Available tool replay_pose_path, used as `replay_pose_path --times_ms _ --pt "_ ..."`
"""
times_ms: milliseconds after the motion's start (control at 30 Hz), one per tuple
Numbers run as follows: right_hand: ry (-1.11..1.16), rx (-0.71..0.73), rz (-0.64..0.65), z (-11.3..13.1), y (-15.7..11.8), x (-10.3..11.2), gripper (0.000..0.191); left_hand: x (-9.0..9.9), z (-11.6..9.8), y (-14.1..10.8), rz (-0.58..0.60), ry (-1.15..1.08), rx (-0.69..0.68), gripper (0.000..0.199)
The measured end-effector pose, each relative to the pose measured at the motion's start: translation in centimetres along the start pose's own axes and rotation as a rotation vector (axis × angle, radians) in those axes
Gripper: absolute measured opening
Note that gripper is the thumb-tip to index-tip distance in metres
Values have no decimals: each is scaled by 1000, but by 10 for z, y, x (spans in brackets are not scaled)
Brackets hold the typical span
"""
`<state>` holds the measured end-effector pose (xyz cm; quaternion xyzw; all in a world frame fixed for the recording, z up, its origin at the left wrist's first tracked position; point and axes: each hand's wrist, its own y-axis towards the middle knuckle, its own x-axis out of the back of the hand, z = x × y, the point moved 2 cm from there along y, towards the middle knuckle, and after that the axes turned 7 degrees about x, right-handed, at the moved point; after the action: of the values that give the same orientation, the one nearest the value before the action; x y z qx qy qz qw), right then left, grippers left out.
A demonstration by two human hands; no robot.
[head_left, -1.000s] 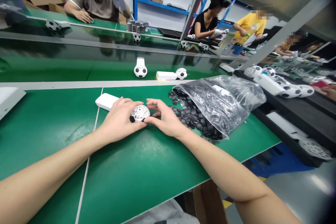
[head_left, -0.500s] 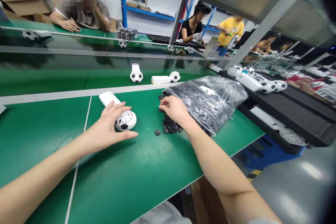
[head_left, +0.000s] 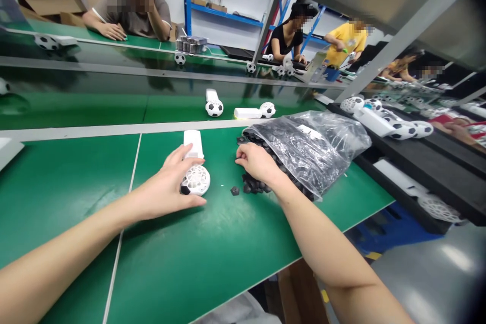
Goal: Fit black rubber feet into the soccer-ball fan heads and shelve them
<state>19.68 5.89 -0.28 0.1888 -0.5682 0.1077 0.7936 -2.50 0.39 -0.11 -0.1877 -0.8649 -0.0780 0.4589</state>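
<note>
My left hand (head_left: 167, 185) curves around a white handheld device with a round, football-patterned head (head_left: 197, 180), thumb at the near side and fingers at the far side. Its white handle (head_left: 193, 143) points away from me on the green table. One black patch shows on the head's left; the rest is white openwork. At the edge of a heap of small black pieces (head_left: 256, 185), my right hand (head_left: 256, 162) has its fingertips pinched together. What they hold, if anything, is hidden. A single black pentagon piece (head_left: 235, 191) lies between the two hands.
The heap spills from a clear plastic bag (head_left: 315, 152). Beyond the pale rail (head_left: 76, 132), similar devices (head_left: 214, 107) lie on a green belt. Black trays (head_left: 413, 147) with more devices stand right. Co-workers sit or stand across the line.
The device has turned under my left hand: its handle now points away instead of to the far left, and more openwork faces me. My right hand stays at the heap. The view has shifted left.
</note>
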Motion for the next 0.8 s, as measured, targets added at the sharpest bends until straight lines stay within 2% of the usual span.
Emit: replay_pose_path --times_ms 67,133,233,300,567,800 --pt "168 72 -13 9 -3 2 3 0 3 1 -20 -26 49 68" --pt "338 193 -5 24 -7 4 8 1 4 1 18 -69 15 61" --pt "469 388 -1 44 -14 7 13 5 3 1 97 -117 -51 55" --pt "534 446 -3 51 -19 8 12 7 1 0 121 -130 -66 54" --pt "680 519 17 65 -25 -5 3 -1 -1 2 75 -120 -93 56" --pt "765 362 13 69 -26 -16 11 -2 -1 1 82 -150 -80 52"
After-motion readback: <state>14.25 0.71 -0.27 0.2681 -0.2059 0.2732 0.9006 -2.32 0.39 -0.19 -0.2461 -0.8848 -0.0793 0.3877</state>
